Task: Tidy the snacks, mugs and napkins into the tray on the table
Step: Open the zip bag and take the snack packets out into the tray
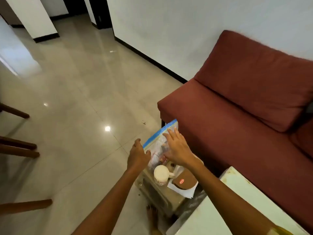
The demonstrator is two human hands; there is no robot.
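A clear plastic tray (149, 187) sits low between the floor and the sofa. A clear zip bag with a blue strip (156, 141) lies across its far end. A white mug (160, 174) lies on its side in the tray, next to a brown snack packet with a red logo (185, 181) on a white napkin (186, 192). My left hand (138, 154) hovers at the bag's left edge with fingers apart. My right hand (177, 148) is spread flat over the bag, touching or just above it; I cannot tell which.
A dark red sofa (245, 107) stands right of the tray. A white table (237, 209) fills the bottom right corner. Wooden chair legs (20, 148) stick in from the left over the glossy tiled floor (76, 99). A bare foot (152, 216) rests beside the tray.
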